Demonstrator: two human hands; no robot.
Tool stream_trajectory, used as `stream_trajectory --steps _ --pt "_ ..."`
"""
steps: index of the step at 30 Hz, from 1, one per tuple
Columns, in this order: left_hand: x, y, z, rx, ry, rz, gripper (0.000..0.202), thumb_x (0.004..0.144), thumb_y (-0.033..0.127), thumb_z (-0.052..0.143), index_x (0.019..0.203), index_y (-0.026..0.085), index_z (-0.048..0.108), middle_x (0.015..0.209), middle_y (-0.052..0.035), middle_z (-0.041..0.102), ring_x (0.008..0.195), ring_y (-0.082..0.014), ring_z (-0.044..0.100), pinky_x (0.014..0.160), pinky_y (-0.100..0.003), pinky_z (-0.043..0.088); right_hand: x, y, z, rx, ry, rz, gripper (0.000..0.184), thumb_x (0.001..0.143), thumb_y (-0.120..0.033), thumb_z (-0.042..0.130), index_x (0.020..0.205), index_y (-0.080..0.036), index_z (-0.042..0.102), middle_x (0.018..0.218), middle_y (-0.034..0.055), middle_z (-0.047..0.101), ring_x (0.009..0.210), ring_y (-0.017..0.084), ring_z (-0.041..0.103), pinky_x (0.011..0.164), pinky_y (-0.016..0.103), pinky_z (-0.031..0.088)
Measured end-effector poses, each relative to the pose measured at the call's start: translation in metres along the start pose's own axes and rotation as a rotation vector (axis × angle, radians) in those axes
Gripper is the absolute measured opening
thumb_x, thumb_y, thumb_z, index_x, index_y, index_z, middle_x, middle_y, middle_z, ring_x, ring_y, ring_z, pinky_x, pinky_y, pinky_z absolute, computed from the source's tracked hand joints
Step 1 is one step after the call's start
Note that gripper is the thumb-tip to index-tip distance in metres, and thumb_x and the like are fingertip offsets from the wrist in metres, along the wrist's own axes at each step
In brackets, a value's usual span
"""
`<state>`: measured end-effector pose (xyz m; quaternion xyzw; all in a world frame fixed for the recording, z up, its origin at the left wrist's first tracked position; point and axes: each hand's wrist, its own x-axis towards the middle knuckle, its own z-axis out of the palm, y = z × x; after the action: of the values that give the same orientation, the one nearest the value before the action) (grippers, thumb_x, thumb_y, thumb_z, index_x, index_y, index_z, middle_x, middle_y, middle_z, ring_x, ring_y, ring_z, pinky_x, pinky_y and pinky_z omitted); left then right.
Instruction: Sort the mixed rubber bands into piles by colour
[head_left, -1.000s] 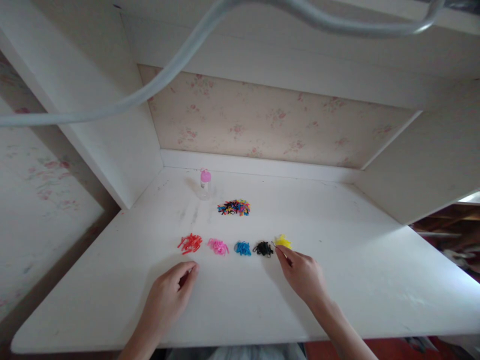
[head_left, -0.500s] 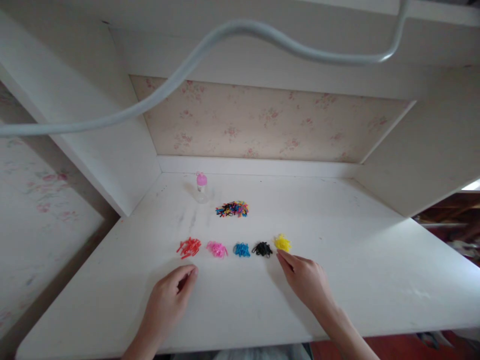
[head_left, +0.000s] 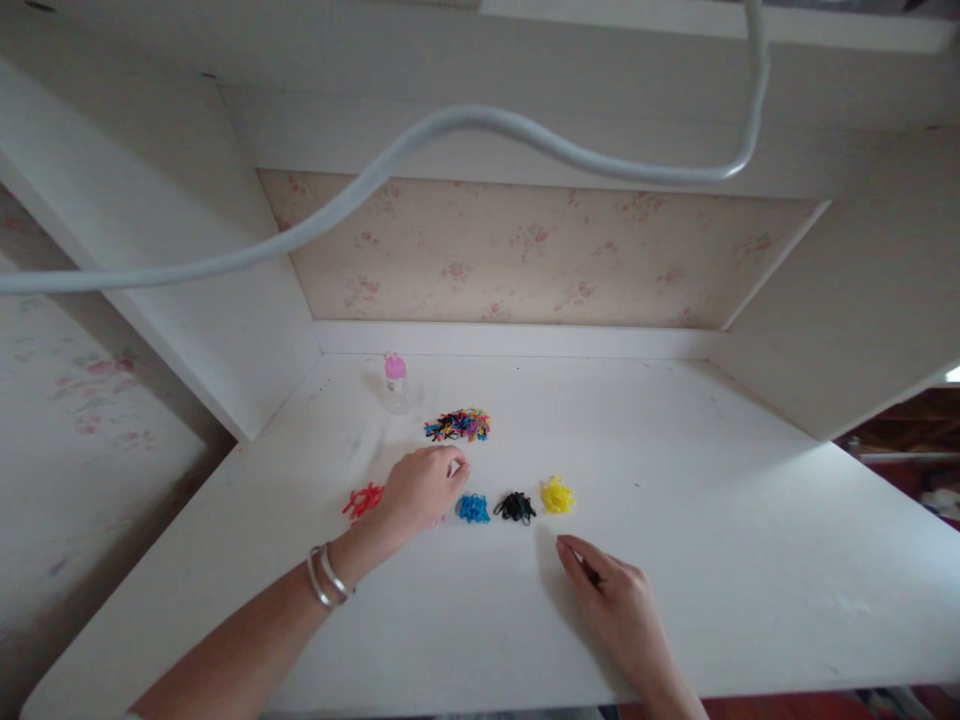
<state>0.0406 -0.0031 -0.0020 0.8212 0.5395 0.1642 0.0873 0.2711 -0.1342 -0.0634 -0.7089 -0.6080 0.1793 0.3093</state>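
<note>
My left hand (head_left: 417,489) reaches forward over the white desk (head_left: 675,520), fingers curled, fingertips just short of the mixed pile of small coloured rubber bands (head_left: 458,425). It covers the pink pile. The red pile (head_left: 363,499) shows at its left. Blue (head_left: 473,508), black (head_left: 515,507) and yellow (head_left: 557,495) piles lie in a row to its right. My right hand (head_left: 615,605) rests on the desk below the yellow pile, fingers together and stretched forward. Whether either hand holds a band cannot be seen.
A small clear bottle with a pink cap (head_left: 394,381) stands at the back left. White side panels (head_left: 225,330) and a floral back wall (head_left: 525,260) enclose the desk. A grey cable (head_left: 450,130) hangs across the top.
My left hand moved forward from the desk's front to the mixed pile, covering the pink pile. My right hand drew back from the yellow pile toward me.
</note>
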Motion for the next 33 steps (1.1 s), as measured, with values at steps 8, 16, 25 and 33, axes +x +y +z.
stream_trajectory --steps 8,16,25,33 --pt "0.06 0.006 0.04 0.097 -0.038 -0.026 0.023 0.091 0.031 0.046 0.093 0.018 0.065 0.094 -0.0055 0.068 0.084 -0.0176 0.063 0.075 -0.034 0.048 -0.001 0.002 -0.002 0.046 -0.017 0.001 0.04 0.089 -0.046 0.04 0.095 -0.021 0.07 0.08 0.006 0.072 0.064 0.016 0.065 0.062 0.021 0.047" --pt "0.07 0.003 0.054 0.138 -0.1 -0.018 0.025 0.089 0.031 0.051 0.107 0.015 0.057 0.107 -0.006 0.061 0.092 -0.0175 0.06 0.081 -0.039 0.049 0.0 0.003 -0.004 0.104 -0.022 -0.021 0.035 0.089 -0.044 0.042 0.095 -0.022 0.069 0.083 0.0046 0.072 0.066 0.015 0.065 0.06 0.02 0.046" --pt "0.07 -0.001 0.055 0.074 -0.057 -0.019 0.024 0.089 0.031 0.052 0.106 0.015 0.058 0.106 -0.0059 0.061 0.091 -0.017 0.06 0.08 -0.038 0.05 -0.001 0.004 -0.003 0.079 -0.035 -0.018 0.034 0.089 -0.043 0.041 0.096 -0.023 0.069 0.084 0.0043 0.072 0.066 0.016 0.065 0.063 0.022 0.046" --pt "0.049 -0.011 0.03 -0.104 0.023 0.001 0.027 0.091 0.033 0.043 0.089 0.018 0.066 0.081 -0.0039 0.069 0.073 -0.0147 0.063 0.066 -0.024 0.044 0.0 0.005 -0.004 0.077 -0.036 -0.027 0.034 0.089 -0.044 0.042 0.095 -0.023 0.069 0.085 0.0039 0.072 0.068 0.016 0.066 0.062 0.022 0.046"
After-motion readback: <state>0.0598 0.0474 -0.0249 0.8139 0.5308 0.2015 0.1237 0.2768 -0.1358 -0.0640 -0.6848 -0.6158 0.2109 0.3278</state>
